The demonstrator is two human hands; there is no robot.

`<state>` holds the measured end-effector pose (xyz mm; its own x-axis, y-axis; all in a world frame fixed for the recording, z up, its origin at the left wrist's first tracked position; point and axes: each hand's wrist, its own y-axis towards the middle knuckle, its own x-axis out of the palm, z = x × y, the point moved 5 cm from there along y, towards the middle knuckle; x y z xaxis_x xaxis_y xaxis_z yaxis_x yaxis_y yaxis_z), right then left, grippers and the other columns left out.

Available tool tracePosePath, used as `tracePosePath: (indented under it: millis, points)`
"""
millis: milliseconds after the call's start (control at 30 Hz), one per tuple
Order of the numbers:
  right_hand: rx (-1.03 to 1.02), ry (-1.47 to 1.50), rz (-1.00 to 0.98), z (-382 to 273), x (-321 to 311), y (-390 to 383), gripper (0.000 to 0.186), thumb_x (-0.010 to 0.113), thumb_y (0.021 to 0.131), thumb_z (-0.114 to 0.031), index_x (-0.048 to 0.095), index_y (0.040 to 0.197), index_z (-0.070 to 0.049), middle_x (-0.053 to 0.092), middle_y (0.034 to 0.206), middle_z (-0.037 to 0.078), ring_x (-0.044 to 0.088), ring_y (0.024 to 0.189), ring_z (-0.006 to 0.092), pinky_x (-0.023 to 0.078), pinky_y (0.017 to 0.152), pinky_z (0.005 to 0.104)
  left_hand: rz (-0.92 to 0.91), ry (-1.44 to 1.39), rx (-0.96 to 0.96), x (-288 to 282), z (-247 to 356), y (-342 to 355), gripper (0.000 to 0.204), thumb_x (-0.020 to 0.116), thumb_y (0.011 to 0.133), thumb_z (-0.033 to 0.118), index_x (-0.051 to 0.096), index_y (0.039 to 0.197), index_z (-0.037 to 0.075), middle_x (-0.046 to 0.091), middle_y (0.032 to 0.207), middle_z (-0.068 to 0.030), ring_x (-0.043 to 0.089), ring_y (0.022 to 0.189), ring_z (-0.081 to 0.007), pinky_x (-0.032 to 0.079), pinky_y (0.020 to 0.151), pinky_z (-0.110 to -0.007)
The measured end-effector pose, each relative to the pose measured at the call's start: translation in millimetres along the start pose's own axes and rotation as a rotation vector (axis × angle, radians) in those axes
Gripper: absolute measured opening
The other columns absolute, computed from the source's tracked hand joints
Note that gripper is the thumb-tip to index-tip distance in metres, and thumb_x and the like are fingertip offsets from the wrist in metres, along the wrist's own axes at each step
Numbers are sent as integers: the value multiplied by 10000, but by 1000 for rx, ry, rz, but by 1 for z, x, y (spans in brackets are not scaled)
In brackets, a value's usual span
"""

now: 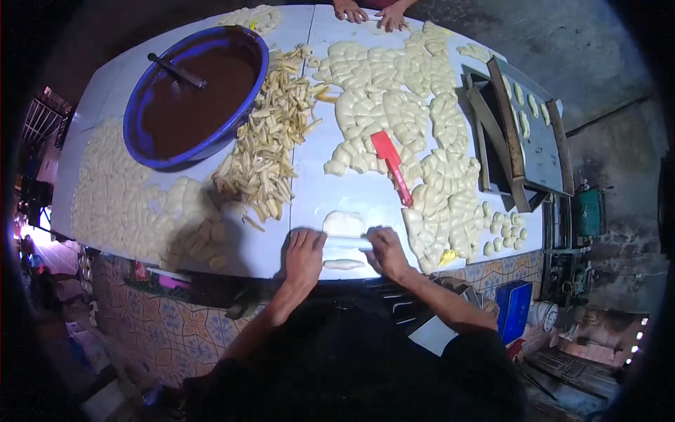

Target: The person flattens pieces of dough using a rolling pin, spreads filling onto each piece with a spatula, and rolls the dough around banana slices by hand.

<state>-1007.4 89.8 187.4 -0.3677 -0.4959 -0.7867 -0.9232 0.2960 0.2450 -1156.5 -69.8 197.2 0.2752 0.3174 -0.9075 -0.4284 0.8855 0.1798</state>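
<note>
Near the table's front edge, my left hand (304,254) and my right hand (387,251) are closed over the two ends of a thin white rolling pin (347,242). It lies across a flattened piece of dough (344,223), whose far part shows beyond the pin. Just on my side of the pin rests a small elongated dough piece (342,265). Farther off, a red spatula (389,163) lies on the rows of pale dough pieces (439,211) to the right.
A blue basin (133,144) of brown filling, with a spoon (176,70) in it, stands at the left. Beside it are piled peeled banana slices (267,133). Stacked metal trays (545,151) sit at the right. Another person's hands (369,14) work at the far edge.
</note>
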Motion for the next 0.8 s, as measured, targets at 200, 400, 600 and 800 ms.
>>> tracePosePath:
  millis: [200,400,600,800]
  points:
    - [146,-252,44,6,-4,37,390,664,904,-326,694,1270,-194,599,1230,121,543,1122,298,392,950,473,43,157,-53,5,1,33,604,591,943,367,510,1448,46,482,1500,-161,345,1457,-344,219,1176,-600]
    - [274,-471,96,41,-6,94,380,447,1029,-366,631,1356,-311,404,1423,238,402,1254,410,319,990,572,42,256,-262,25,-23,138,620,384,1041,389,278,1594,130,147,1675,-187,80,1548,-408,77,1137,-748]
    - [356,-416,153,63,-24,112,449,574,972,-342,581,1407,-232,391,1402,239,422,1215,411,336,1005,578,270,302,-228,13,-37,194,660,448,1037,399,250,1602,122,167,1655,-236,110,1536,-433,106,1108,-773]
    - [414,-292,250,103,-60,130,498,738,804,-171,628,1278,-66,518,1287,241,502,1124,393,434,951,484,-107,29,344,16,13,147,693,650,919,253,384,1526,48,628,1270,-158,573,1187,-253,403,1001,-467]
